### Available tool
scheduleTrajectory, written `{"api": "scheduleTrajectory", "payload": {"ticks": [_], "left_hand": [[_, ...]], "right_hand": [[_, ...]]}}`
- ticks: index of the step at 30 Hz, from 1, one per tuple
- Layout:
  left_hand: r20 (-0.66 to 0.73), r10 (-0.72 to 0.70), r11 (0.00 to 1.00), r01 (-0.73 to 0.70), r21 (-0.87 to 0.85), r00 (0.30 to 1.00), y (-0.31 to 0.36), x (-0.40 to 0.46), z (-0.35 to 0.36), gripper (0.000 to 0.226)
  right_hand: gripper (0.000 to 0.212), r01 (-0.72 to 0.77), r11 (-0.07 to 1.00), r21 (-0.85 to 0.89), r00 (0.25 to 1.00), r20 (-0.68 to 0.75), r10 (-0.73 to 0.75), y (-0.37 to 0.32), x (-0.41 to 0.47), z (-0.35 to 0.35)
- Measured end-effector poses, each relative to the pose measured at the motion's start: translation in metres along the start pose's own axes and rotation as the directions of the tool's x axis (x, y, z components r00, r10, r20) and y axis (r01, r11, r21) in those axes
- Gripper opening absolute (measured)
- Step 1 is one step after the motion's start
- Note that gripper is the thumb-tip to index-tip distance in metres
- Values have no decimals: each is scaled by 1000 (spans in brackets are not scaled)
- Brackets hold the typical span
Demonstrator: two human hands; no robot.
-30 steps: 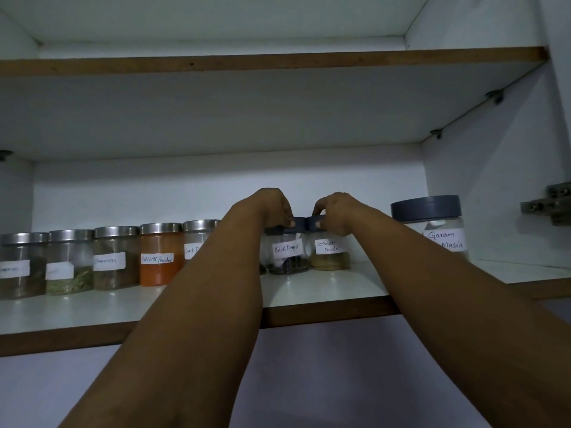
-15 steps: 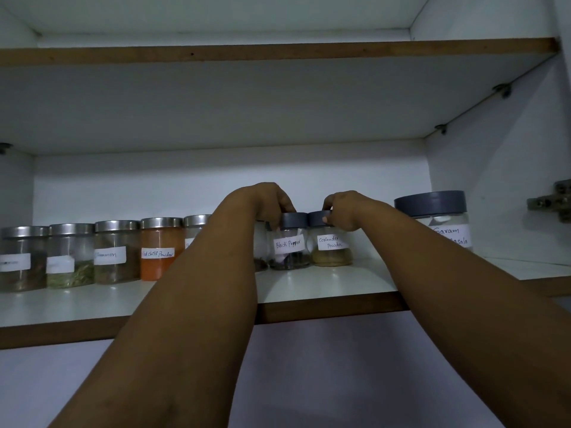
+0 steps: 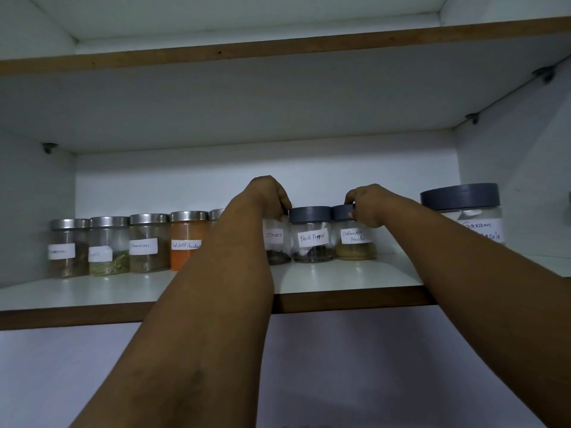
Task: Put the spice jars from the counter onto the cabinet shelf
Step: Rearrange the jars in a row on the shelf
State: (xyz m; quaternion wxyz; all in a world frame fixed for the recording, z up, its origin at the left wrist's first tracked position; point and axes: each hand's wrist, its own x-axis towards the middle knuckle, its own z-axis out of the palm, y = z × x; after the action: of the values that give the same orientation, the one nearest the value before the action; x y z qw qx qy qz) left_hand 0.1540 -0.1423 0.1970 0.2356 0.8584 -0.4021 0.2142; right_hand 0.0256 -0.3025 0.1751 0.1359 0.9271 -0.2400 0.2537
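Left hand: your left hand (image 3: 268, 195) reaches over the shelf (image 3: 340, 274) and sits on top of the Cloves jar (image 3: 276, 242), fingers curled down over its lid and gripping it.
Right hand: your right hand (image 3: 369, 205) grips the grey lid of the Coriander jar (image 3: 354, 242), thumb and fingers pinched round the lid's edge.
Cloves jar: upright on the shelf, just left of the Black Pepper jar (image 3: 312, 237) and close against it; your left forearm hides its left side.
Black Pepper jar: upright between the two held jars, grey lid, neither hand on it.
Coriander jar: upright, close against the Black Pepper jar's right side, yellowish powder in the bottom.
Garam Masala jar (image 3: 463, 211): larger, with a wide grey lid, standing apart at the right end of the shelf, partly behind your right forearm.
Steel-lidded row: to the left stand four jars in a line, side by side, among them the Cinnamon jar (image 3: 148, 244) and the orange chilli powder jar (image 3: 187, 240); a fifth steel lid (image 3: 217, 214) shows just behind your left arm.
Upper shelf (image 3: 278, 47): a board with a brown edge above.
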Motion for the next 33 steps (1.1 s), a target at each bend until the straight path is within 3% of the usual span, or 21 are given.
{"api": "scheduleTrajectory", "payload": {"ticks": [6,11,16,20,29,33], "left_hand": [[-22,66,995,-64,71,998,8,1,-6,47],[-145,96,994,-86,74,985,12,2,-7,48],[-199,-58,992,78,94,978,-4,-13,-3,46],[-137,-141,987,150,58,980,-17,-16,-3,41],[-137,-134,988,144,64,981,-27,-3,1,34],[-194,-121,976,152,154,974,-20,-5,3,61]], "right_hand": [[49,-54,987,154,998,-15,57,4,6,3],[50,-29,965,262,959,-266,101,-5,-5,-5],[56,16,985,172,892,-447,64,-28,-30,-21],[47,37,978,203,902,-429,55,-30,-41,-14],[48,66,959,277,907,-417,58,-29,-39,-11],[49,120,943,310,861,-505,57,-29,-42,-14]]}}
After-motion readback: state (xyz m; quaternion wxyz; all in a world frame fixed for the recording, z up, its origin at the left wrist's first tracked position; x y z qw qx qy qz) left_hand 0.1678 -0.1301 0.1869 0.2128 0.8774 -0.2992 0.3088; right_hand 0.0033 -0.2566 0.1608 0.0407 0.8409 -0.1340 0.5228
